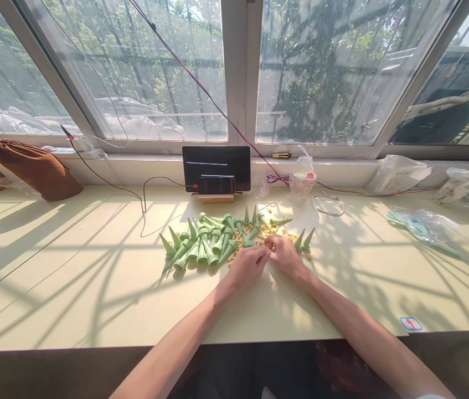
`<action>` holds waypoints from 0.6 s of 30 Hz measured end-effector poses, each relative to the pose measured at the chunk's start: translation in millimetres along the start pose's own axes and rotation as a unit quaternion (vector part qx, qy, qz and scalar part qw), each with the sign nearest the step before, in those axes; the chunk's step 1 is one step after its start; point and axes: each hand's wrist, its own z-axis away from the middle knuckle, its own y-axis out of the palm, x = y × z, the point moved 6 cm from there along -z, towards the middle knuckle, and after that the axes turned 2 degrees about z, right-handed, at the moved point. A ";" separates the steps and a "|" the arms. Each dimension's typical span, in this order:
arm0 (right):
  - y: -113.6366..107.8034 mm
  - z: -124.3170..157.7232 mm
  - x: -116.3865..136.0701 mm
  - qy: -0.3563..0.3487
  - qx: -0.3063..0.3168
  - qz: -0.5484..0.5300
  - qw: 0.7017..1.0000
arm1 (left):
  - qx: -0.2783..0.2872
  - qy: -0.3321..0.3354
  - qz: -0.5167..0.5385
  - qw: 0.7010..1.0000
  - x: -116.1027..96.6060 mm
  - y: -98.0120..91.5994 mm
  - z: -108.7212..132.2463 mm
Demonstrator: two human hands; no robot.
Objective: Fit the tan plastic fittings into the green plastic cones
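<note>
A heap of green cone-shaped plastic pieces (207,241) lies on the pale table (72,277), some upright, most lying on their sides. Small yellow bits (245,238) are scattered among them. My left hand (248,266) and my right hand (284,254) meet at the near edge of the heap, fingertips pinched together. What they pinch is too small to make out. Two upright green cones (304,240) stand just right of my right hand.
A dark tablet (216,166) with a phone (216,184) leans on a stand behind the heap. A brown pouch (35,166) lies at the far left. Plastic bags (303,177) and packets (423,224), a coiled white cable (328,205) and red wires (201,83) sit along the window sill.
</note>
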 end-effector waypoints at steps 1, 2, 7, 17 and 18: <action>0.3 0.1 0.2 0.002 0.004 0.003 1.000 | 0.000 -0.001 0.000 1.000 1.1 0.6 0.1; 0.6 0.2 0.4 0.003 0.006 0.007 1.000 | -0.002 -0.002 -0.001 1.000 2.2 1.1 0.3; 0.2 0.5 2.0 0.001 0.006 0.027 1.000 | -0.013 -0.008 -0.001 1.000 6.9 1.8 0.9; -4.5 0.6 3.3 0.017 -0.047 -0.053 0.997 | -0.062 -0.060 0.008 0.996 16.7 -3.1 -0.9; -5.6 0.7 3.5 0.023 -0.058 -0.072 0.995 | -0.070 -0.064 0.010 0.995 17.6 -4.1 -1.1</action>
